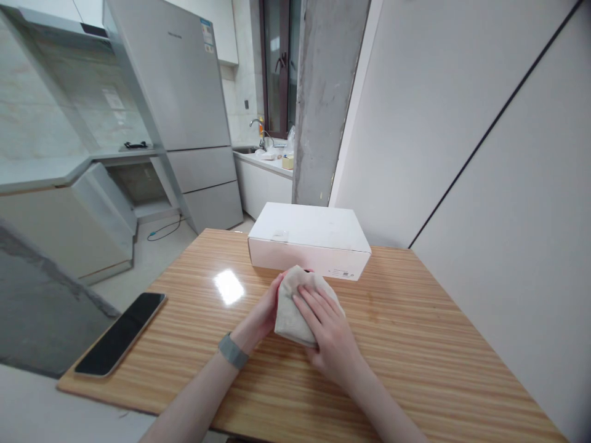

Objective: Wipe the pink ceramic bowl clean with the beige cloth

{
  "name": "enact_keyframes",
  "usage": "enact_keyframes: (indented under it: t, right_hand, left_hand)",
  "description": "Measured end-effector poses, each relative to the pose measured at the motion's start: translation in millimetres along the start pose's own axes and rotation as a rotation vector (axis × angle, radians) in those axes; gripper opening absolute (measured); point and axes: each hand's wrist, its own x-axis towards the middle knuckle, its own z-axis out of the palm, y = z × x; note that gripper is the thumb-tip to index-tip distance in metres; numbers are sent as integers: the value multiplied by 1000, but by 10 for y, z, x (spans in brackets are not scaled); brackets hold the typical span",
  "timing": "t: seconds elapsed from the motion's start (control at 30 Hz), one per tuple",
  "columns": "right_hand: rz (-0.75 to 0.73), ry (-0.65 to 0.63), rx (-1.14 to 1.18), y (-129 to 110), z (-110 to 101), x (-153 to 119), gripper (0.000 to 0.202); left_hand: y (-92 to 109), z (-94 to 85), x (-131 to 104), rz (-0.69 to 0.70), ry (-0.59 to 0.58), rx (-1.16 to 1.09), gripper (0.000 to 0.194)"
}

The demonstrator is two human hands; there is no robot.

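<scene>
A beige cloth [295, 314] is bunched between my two hands, just above the wooden table [406, 344]. My right hand [327, 326] presses on it from above, fingers closed together over the fabric. On the cloth's left side, my left hand [268, 307] curls around something that the cloth mostly covers. Only a small dark bit with a reddish edge shows past the cloth's top, so I cannot make out what the object is. The fingertips of my left hand are hidden. A grey band circles my left wrist.
Right behind my hands stands a white box [309, 227] with a small printed label. A black-screened phone [122, 335] lies near the table's left edge. Beyond are a fridge [194, 92], a sink counter [263, 175] and a white wall [462, 123] on the right.
</scene>
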Motion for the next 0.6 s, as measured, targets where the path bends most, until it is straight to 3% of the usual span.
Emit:
enact_keyframes:
  t: [0.4,0.5,0.6]
  right_hand:
    - [53,23,46,-165,53,87,31]
    - [16,21,6,-171,58,107,19]
    - [-15,51,-53,-118,52,124,20]
  left_hand:
    - [-59,-37,-28,-5,87,84,53]
    - [-52,12,-62,-37,56,42,58]
    - [-29,41,-115,-53,3,2,55]
